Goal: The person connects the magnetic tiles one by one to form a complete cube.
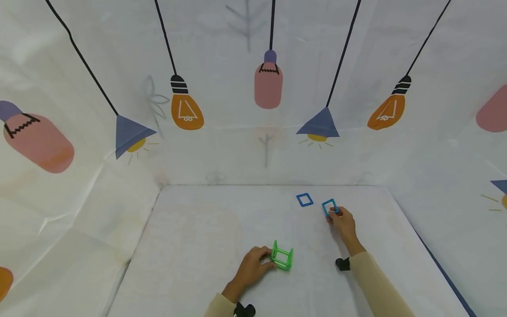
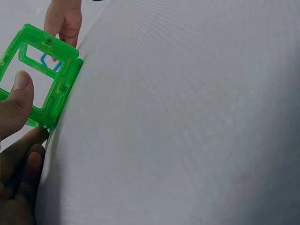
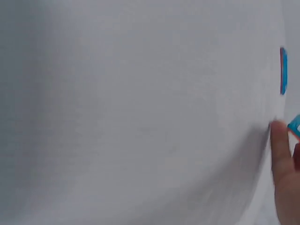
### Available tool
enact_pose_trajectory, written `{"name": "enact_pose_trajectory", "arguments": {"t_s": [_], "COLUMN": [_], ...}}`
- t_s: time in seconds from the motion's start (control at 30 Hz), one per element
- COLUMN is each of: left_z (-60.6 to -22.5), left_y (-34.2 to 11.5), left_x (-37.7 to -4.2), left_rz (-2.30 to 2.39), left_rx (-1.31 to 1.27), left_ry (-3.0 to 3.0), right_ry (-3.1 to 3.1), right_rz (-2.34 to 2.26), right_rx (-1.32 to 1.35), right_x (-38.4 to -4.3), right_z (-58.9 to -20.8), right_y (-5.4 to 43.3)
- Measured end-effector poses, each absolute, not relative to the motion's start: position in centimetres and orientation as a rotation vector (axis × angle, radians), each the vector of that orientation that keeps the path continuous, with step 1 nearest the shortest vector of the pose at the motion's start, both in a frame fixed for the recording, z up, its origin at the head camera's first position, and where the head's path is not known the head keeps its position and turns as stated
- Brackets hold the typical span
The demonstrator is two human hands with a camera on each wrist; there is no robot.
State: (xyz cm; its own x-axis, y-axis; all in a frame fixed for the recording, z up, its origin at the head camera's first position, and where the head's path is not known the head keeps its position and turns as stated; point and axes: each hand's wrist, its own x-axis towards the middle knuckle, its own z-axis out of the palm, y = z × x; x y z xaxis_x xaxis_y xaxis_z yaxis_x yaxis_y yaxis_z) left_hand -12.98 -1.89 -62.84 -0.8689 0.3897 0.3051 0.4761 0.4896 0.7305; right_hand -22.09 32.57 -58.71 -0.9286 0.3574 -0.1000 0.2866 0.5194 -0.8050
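Observation:
My left hand (image 1: 252, 267) holds a green shape of joined square magnetic tiles (image 1: 283, 265) by its left side, low at the white table. In the left wrist view the thumb lies against the green tiles (image 2: 65, 89), with fingers below. Further back and to the right, my right hand (image 1: 345, 225) pinches a light blue square magnetic tile (image 1: 328, 201) by its near edge, tilted up. Only a corner of that light blue tile (image 3: 295, 124) shows in the right wrist view. A darker blue square tile (image 1: 307, 204) lies flat to its left, apart from the hand.
The white tabletop (image 1: 190, 246) meets a hanging white sheet (image 1: 229, 154) printed with lamps at the back and both sides. A dark strap piece (image 1: 244, 310) sits at the left wrist, another dark piece (image 1: 343, 264) at the right.

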Motion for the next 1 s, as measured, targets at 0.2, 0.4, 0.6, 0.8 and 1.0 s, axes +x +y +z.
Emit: {"name": "enact_pose_trajectory", "arguments": {"t_s": [0.2, 0.4, 0.6, 0.8, 1.0], "left_z": [-62.8, -62.7, -63.1, -63.1, -63.0], "left_y": [-2.1, -2.0, -1.8, -1.9, -1.8], "left_x": [-13.0, -12.9, -12.8, -12.9, -12.9], "left_rz": [-1.302, -1.314, -1.284, -1.269, -1.248], "left_rx": [-0.760, -0.762, -0.783, -0.782, -0.767], "left_ry": [-2.627, -2.629, -2.618, -2.619, -2.655], "right_ry": [-2.697, -2.758, -2.818, -2.852, -2.865], "right_rz": [1.556, 1.419, 1.225, 1.145, 1.120], "right_rx": [-0.182, 0.186, 0.413, 0.523, 0.600], "right_x": [-19.0, -16.2, -15.2, -15.0, -14.9], "right_z": [-58.6, -58.4, -59.0, -59.0, -59.1], "right_y": [29.4, 25.1, 23.2, 22.9, 22.8]}}
